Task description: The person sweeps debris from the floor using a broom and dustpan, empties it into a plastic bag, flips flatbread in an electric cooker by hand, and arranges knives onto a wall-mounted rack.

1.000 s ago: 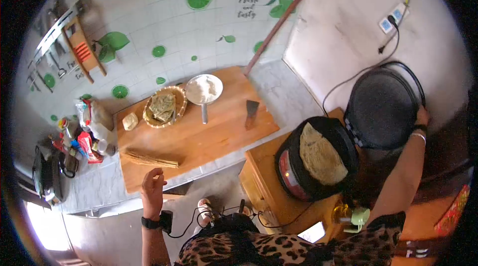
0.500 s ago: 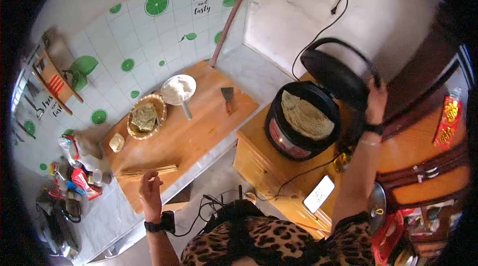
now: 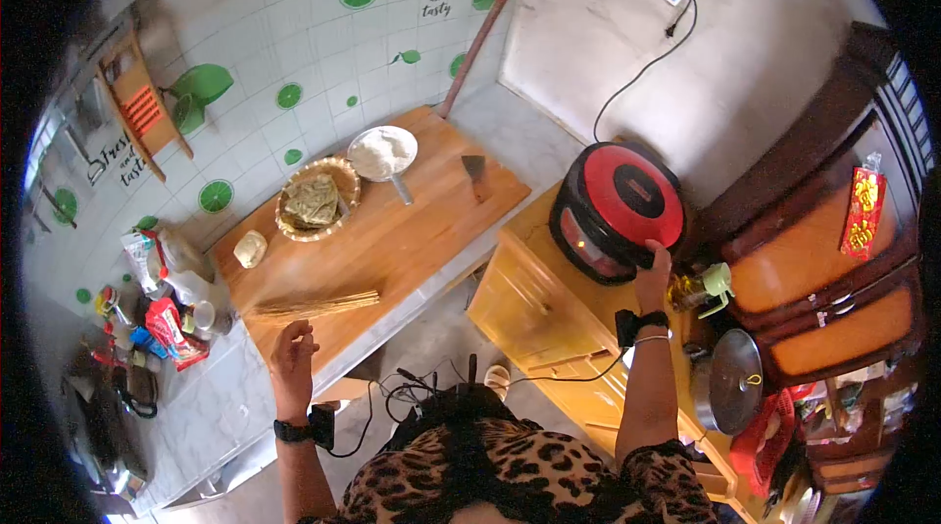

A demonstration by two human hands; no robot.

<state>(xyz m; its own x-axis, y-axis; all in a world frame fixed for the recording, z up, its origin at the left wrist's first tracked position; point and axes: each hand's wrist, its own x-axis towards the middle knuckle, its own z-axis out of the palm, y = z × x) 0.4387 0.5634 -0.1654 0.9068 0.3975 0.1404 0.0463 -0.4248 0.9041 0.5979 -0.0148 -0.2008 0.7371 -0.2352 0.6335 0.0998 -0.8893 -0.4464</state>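
The red-and-black electric pan (image 3: 619, 205) stands on the wooden cabinet with its lid down, so the flatbread inside is hidden. My right hand (image 3: 654, 279) touches the front right edge of the lid, and whether its fingers grip anything is hard to make out. Over the front edge of the wooden board (image 3: 392, 240), my left hand (image 3: 293, 352) is raised with curled fingers, close to a bundle of thin straw sticks (image 3: 319, 306). Nothing shows in it. Farther back lie a basket of flatbreads (image 3: 318, 199), a bowl of flour (image 3: 382, 152), a dough lump (image 3: 250, 249) and a scraper (image 3: 474, 177).
An oil jug (image 3: 701, 289) and a round lidded pan (image 3: 735, 382) are right of the electric pan. Bags and jars (image 3: 176, 299) crowd the left counter. A wooden stick (image 3: 487, 34) leans in the corner. A black cord (image 3: 642, 73) runs to the wall socket.
The electric pan's lid has swung down from open to closed, covering the flatbread. My right hand came down with it, leftward and toward me. My left hand has barely moved.
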